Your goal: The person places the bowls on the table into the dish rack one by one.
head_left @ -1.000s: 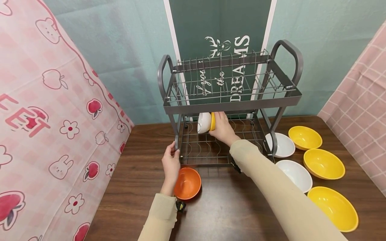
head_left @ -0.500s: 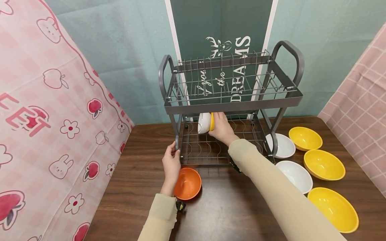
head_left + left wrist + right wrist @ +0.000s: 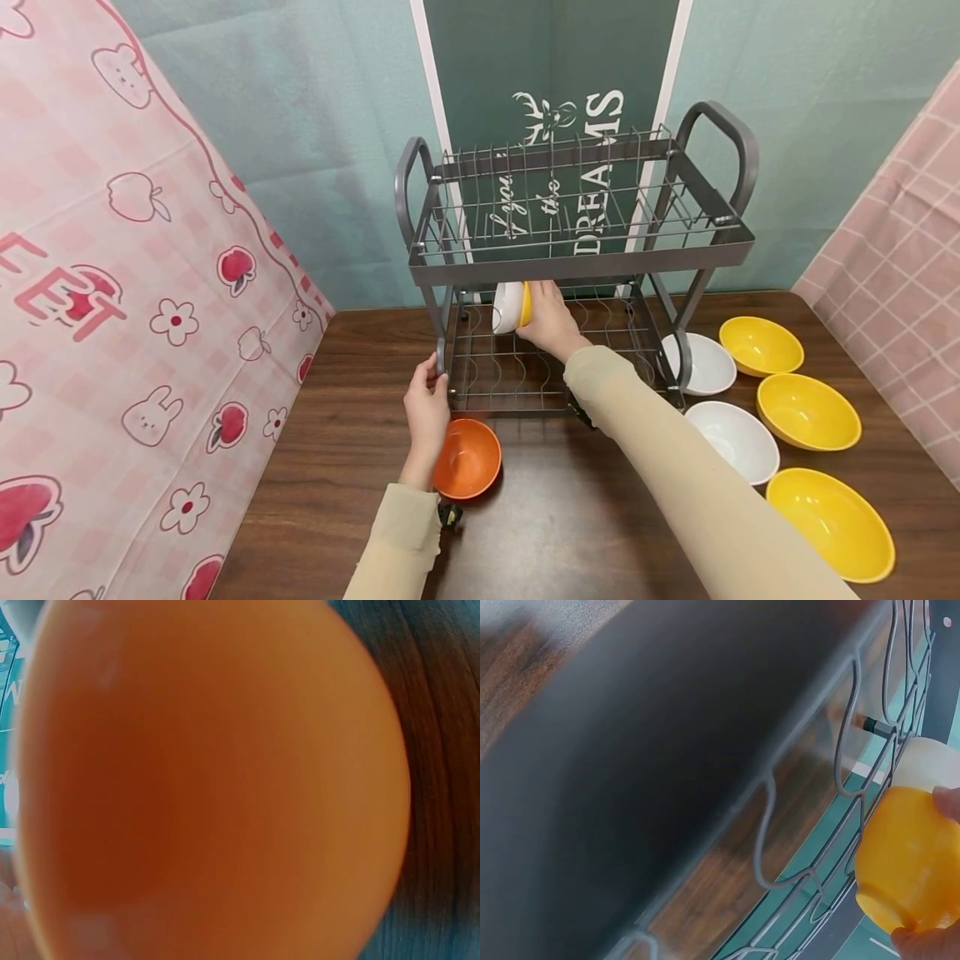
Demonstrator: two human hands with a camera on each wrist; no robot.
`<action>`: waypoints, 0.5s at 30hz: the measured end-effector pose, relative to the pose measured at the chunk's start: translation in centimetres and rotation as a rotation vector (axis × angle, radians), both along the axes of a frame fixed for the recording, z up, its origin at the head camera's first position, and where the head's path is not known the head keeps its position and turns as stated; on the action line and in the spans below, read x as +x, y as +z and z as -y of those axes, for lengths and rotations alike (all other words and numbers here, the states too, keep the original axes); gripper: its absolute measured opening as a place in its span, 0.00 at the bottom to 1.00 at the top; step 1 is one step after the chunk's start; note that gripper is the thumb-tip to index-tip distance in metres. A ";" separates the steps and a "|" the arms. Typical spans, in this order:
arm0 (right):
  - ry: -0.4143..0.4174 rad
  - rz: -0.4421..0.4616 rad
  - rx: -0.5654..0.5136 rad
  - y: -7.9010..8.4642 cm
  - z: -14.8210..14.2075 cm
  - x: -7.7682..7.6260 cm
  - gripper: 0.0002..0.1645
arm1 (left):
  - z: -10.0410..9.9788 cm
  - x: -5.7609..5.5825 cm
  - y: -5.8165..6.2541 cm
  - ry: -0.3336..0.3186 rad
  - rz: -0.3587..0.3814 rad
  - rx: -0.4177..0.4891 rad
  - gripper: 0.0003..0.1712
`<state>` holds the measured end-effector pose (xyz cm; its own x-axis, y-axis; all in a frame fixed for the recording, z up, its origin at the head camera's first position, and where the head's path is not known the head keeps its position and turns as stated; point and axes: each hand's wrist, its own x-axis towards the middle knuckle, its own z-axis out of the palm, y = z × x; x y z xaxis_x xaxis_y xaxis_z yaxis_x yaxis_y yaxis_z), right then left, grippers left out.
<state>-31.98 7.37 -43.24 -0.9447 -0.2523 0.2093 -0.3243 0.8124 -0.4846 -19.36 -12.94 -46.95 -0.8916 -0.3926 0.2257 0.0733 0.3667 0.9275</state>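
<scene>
My right hand (image 3: 553, 321) reaches into the lower tier of a dark grey two-tier dish rack (image 3: 577, 267). Its fingers and thumb grip a yellow bowl (image 3: 907, 859), which stands on its side on the wavy wires. A white bowl (image 3: 508, 308) sits directly left of the yellow one, also tipped on its side. With curled fingers, my left hand (image 3: 427, 412) holds the rack's front left leg. Beside that wrist an orange bowl (image 3: 468, 458) stands upright on the table, and it fills most of the left wrist view.
To the right of the rack, white bowls (image 3: 738, 442) and several yellow bowls (image 3: 806, 408) stand face up on the wooden table (image 3: 570, 517). The rack's upper tier overhangs the right hand. A pink patterned cloth (image 3: 150, 333) borders the left side.
My right hand has edged slightly left with the yellow bowl, closer against the white bowl. The left hand keeps its hold on the rack leg.
</scene>
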 end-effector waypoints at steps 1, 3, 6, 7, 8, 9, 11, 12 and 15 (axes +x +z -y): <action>0.000 0.002 0.002 0.0 0.1 0.0 0.60 | 0.0 0.0 0.0 0.001 0.001 -0.001 0.21; -0.004 0.010 0.002 -0.1 0.1 0.0 0.60 | 0.0 0.0 -0.1 0.002 0.004 0.001 0.21; -0.013 0.018 -0.009 -0.1 0.2 0.0 0.59 | 0.0 0.0 0.0 -0.002 0.006 0.002 0.22; -0.015 0.019 -0.015 -0.2 0.2 0.0 0.59 | -0.1 0.1 0.0 -0.005 0.005 0.000 0.22; -0.017 0.018 -0.018 -0.2 0.2 0.0 0.58 | -0.1 0.1 0.0 -0.006 0.005 0.000 0.22; -0.016 0.015 -0.021 -0.2 0.2 0.0 0.58 | -0.1 0.1 0.1 -0.006 0.004 -0.001 0.22; -0.012 0.008 -0.021 -0.3 0.2 -0.1 0.58 | -0.1 0.1 0.1 -0.005 0.004 -0.001 0.22; -0.008 0.003 -0.022 -0.4 0.2 -0.1 0.58 | -0.1 0.1 0.1 -0.004 0.003 -0.002 0.22; 0.010 -0.008 -0.028 -0.6 0.1 -0.3 0.58 | -0.1 0.1 0.1 0.000 0.004 0.002 0.22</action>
